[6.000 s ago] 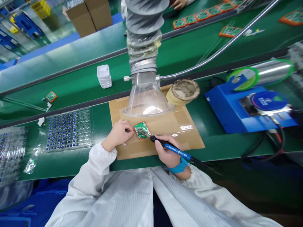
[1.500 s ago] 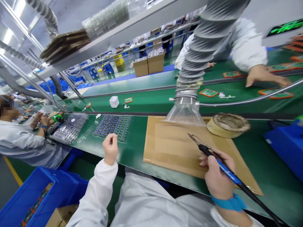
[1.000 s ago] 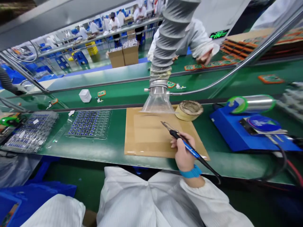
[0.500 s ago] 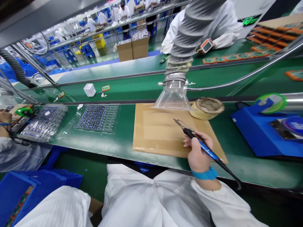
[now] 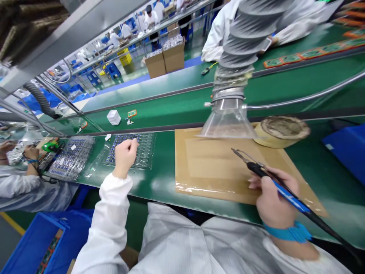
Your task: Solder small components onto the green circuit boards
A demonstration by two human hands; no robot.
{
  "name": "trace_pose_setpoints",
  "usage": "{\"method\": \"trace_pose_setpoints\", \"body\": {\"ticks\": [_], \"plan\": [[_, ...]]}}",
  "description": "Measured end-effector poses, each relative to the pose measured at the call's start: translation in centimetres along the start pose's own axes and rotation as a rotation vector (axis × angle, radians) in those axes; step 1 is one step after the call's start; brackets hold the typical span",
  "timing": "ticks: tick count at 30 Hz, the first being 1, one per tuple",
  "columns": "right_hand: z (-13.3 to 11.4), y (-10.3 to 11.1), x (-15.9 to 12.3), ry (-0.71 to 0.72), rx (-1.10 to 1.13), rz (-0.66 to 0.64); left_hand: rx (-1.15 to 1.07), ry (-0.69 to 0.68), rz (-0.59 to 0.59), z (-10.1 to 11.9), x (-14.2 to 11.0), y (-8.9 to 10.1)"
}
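My right hand (image 5: 275,203), with a blue band at the wrist, grips a soldering iron (image 5: 292,199). The iron has a blue and black handle and a thin metal tube along its tip. That tip hangs above a tan cardboard sheet (image 5: 211,160) on the green bench. My left hand (image 5: 125,154) is over a clear plastic tray (image 5: 145,150) filled with rows of small blue and silver parts. Its fingers are curled closed, and whatever they may hold is hidden.
A clear fume hood (image 5: 228,120) hangs over the cardboard's back edge. Beside it stands a round yellowish container (image 5: 268,137). At right sits a blue machine (image 5: 348,148). Stacked part trays (image 5: 71,158) lie at left near a co-worker's hands. White dishes (image 5: 113,117) are further back.
My left hand has come into view and reached the parts tray. My right hand still holds the soldering iron. The view has shifted, so the bench items sit differently in the frame.
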State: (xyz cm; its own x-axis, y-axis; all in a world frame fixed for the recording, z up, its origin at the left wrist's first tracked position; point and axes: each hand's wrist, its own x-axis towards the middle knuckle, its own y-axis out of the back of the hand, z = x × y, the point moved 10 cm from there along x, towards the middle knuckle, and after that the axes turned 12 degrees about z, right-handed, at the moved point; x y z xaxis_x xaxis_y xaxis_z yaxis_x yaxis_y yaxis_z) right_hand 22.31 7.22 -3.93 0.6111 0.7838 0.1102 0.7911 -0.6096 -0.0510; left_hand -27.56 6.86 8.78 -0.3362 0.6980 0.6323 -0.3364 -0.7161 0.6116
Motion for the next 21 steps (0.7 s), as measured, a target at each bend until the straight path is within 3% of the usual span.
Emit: {"method": "trace_pose_setpoints", "body": {"ticks": [2, 4, 7, 10, 14, 17, 19, 21], "plan": [[0.1, 0.2, 0.1, -0.018, -0.009, 0.015, 0.256, 0.013, -0.176, -2.9, 1.5, -3.9], [0.0, 0.3, 0.2, -0.031, -0.015, 0.027, 0.446, 0.038, -0.280, -5.9, 3.0, -6.8], [-0.5, 0.3, 0.4, -0.014, -0.045, 0.043, 0.524, 0.056, -0.331, -8.9, 4.9, -9.7], [-1.2, -0.2, 0.6, 0.024, -0.104, 0.019, 0.568, 0.046, -0.411, -10.3, 6.2, -11.7], [-0.5, 0.3, 0.5, 0.015, -0.074, 0.017, 0.548, 0.025, -0.499, -10.0, 7.6, -12.3], [0.4, 0.6, 0.3, 0.016, -0.018, -0.025, 0.489, -0.051, -0.479, -8.6, 8.3, -11.8], [0.7, 0.9, 0.5, 0.031, -0.003, -0.045, 0.357, -0.127, -0.316, -6.7, 9.0, -10.6], [0.4, 1.2, 0.8, 0.068, -0.034, -0.053, 0.143, -0.096, -0.120, -5.0, 9.3, -9.3]]}}
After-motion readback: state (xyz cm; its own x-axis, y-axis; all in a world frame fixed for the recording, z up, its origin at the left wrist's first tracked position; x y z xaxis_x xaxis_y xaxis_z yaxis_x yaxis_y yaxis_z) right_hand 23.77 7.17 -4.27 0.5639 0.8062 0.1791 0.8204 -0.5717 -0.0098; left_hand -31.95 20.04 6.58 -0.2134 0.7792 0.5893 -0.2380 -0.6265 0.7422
